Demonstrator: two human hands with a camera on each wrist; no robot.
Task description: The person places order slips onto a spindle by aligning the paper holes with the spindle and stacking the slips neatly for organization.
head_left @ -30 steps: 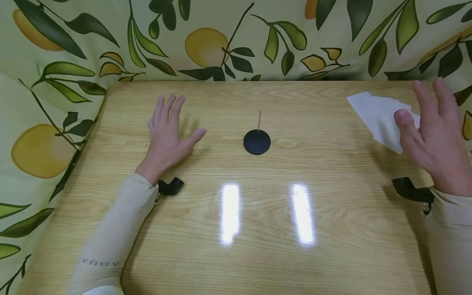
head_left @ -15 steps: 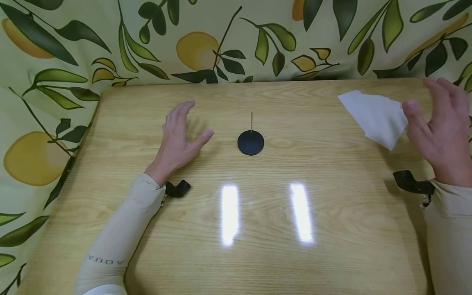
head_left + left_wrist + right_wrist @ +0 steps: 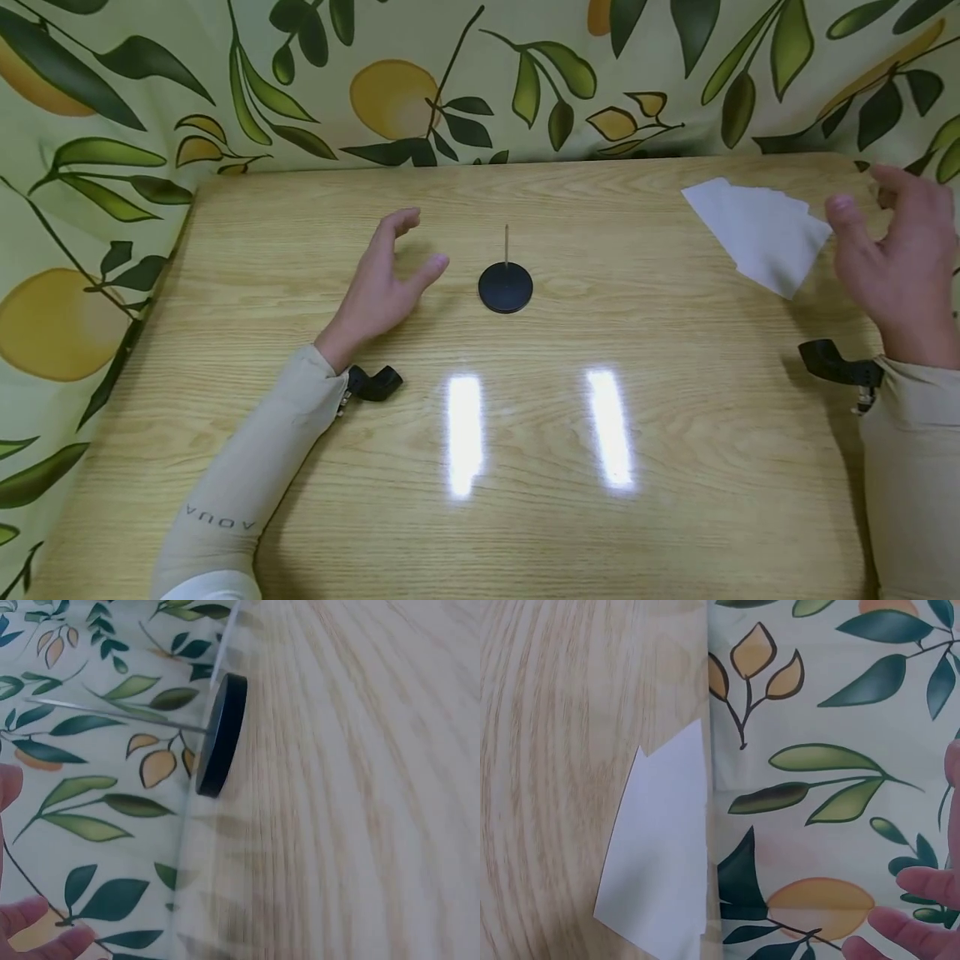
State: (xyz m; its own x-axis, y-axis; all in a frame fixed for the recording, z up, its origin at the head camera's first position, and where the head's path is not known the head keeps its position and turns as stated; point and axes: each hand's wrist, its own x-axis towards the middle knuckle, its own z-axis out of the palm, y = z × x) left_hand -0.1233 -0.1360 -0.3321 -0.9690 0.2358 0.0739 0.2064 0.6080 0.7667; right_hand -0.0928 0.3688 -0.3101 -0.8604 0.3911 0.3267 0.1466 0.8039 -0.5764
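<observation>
A paper spike with a round black base [image 3: 506, 288] and a thin upright metal pin [image 3: 507, 243] stands on the table; it also shows in the left wrist view as a black disc [image 3: 223, 736]. To its left, my left hand [image 3: 382, 283] hovers with thumb and fingers spread apart, holding nothing. Several white paper sheets [image 3: 761, 233] lie overlapped at the back right, and the right wrist view shows the same papers [image 3: 656, 855]. Just right of them is my right hand [image 3: 903, 258], held above the table with loosely bent fingers and nothing in its grasp.
The wooden table [image 3: 540, 533] has two bright light reflections near its middle. A curtain [image 3: 300, 75] with a leaf and fruit print hangs along the back and left edges. Black camera mounts [image 3: 375, 383] stick out from both wrists.
My left hand has moved right, closer to the paper spike. The right hand's fingers have bent more beside the papers. The head view has shifted slightly; papers and spike stay put.
</observation>
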